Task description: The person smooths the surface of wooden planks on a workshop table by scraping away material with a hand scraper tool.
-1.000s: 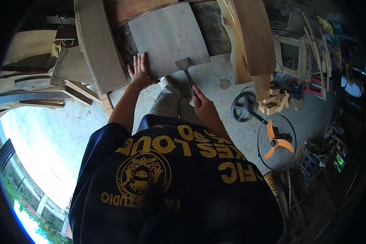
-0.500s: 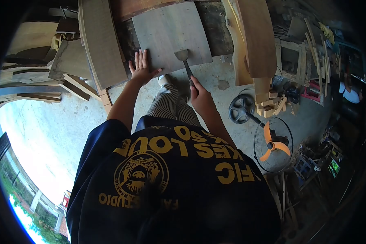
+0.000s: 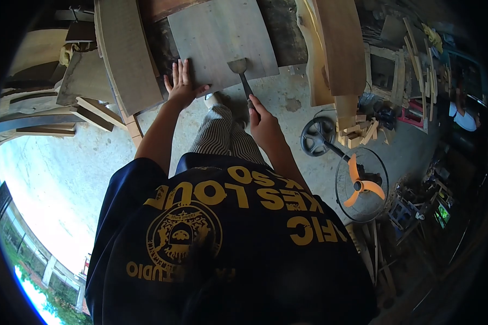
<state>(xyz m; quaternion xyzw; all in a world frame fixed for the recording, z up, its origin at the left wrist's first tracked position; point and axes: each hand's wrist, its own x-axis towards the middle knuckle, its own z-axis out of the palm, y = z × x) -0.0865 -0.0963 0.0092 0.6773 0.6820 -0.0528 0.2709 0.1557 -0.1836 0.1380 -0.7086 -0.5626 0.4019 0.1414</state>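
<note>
A grey-brown wooden panel (image 3: 219, 40) lies flat at the top centre, its near edge facing my body. My left hand (image 3: 183, 86) rests with fingers spread on the panel's left near corner. In my right hand (image 3: 262, 120) is the handle of a scraper (image 3: 244, 81), my fingers wrapped round it. The scraper's wide metal blade touches or hovers just over the panel near its front edge; which of the two I cannot tell.
Long boards (image 3: 127, 54) lie left of the panel, more boards (image 3: 339, 49) to its right. An orange-bladed fan (image 3: 361, 186) stands on the floor at right, near wood offcuts (image 3: 358, 132). A person (image 3: 464, 116) is partly visible at far right.
The whole view has shifted slightly, with the panel and boards a little further left and up. Both hands keep their places, and the scraper blade stays near the panel's front edge.
</note>
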